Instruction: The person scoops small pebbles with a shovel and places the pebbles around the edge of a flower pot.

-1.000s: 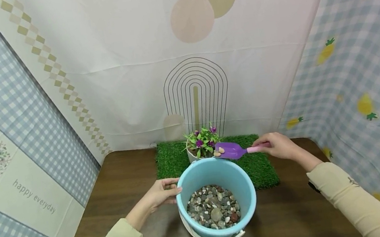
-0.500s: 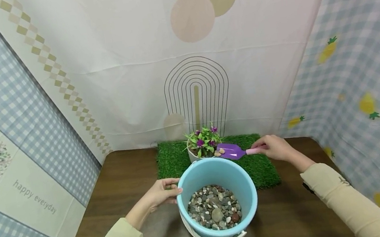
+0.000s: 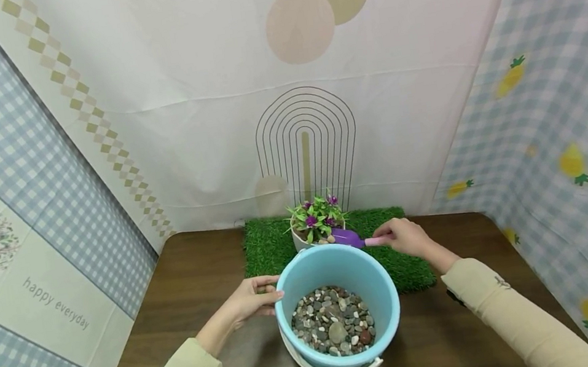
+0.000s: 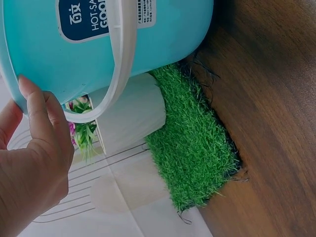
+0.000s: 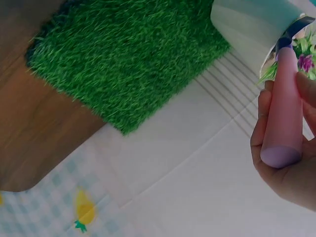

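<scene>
A light blue bucket stands on the table, its floor covered with pebbles. My left hand holds the bucket's rim at its left side, thumb and fingers on either side of the wall in the left wrist view. With my right hand I grip the pink handle of a purple trowel. The trowel's blade is tilted toward a white flowerpot behind the bucket, with a few tan stones at its tip. Purple flowers and green leaves fill the pot; the bucket hides its lower front.
A mat of artificial grass lies under the pot on the brown wooden table. The bucket's white handle hangs down its side. Cloth hangings stand close behind and at both sides.
The trowel has shifted slightly left and tipped over, and its stones have moved to the blade's front edge. My right hand has moved left with it. The left hand stays on the rim.
</scene>
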`<state>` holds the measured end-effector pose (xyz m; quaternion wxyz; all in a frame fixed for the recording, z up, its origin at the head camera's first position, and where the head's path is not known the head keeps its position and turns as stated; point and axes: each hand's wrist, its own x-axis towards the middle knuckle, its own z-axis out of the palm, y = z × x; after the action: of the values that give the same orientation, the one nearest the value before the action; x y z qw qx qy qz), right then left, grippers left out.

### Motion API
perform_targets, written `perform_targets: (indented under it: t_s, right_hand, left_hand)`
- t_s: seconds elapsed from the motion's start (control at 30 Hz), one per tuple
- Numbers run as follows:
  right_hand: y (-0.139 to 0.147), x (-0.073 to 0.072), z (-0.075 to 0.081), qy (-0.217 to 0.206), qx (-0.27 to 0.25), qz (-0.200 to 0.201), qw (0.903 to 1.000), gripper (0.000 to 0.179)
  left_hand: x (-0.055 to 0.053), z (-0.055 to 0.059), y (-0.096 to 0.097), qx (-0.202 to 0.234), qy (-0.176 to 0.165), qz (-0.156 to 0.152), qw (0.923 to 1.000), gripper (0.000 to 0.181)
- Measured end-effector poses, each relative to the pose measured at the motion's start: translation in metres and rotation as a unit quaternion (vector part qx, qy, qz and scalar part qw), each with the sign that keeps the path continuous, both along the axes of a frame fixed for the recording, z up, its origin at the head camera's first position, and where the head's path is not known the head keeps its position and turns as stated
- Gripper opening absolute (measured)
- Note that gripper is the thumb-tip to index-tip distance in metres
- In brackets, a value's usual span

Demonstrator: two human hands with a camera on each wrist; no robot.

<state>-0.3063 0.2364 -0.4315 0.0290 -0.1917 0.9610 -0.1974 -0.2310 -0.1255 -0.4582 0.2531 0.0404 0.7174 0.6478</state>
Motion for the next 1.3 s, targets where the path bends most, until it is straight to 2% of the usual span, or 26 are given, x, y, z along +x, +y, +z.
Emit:
perform_targets:
  t_s: [0.17, 0.33, 0.57, 0.8, 1.1, 1.3]
  right_hand:
    - [-0.015, -0.001, 0.001, 0.002, 0.008, -0.005, 1.0, 0.019]
    - [-0.032, -0.002, 0.008, 0.002, 0.025, -0.013, 0.9996, 0.018]
    - [-0.06, -0.006, 0.024, 0.016, 0.06, -0.024, 0.9978, 0.024]
    - [-0.081, -0.008, 0.044, -0.001, 0.105, -0.041, 0.9936, 0.025]
    - [-0.099, -0.008, 0.067, -0.01, 0.153, -0.038, 0.9875, 0.032]
    - [-0.108, -0.007, 0.074, -0.014, 0.156, -0.029, 0.9873, 0.039]
  left_hand:
    - [0.0, -0.002, 0.001, 0.004, 0.005, -0.001, 1.0, 0.053]
    - [0.001, -0.002, 0.001, 0.003, 0.008, -0.001, 1.0, 0.053]
    - [0.001, 0.0, 0.001, 0.002, 0.01, 0.007, 0.9999, 0.054]
    - [0.004, 0.002, 0.004, 0.002, 0.008, 0.014, 0.9999, 0.054]
    - [0.003, -0.002, 0.003, 0.0, 0.005, 0.018, 0.9998, 0.053]
    - [0.003, -0.002, 0.002, 0.005, 0.007, 0.018, 0.9998, 0.054]
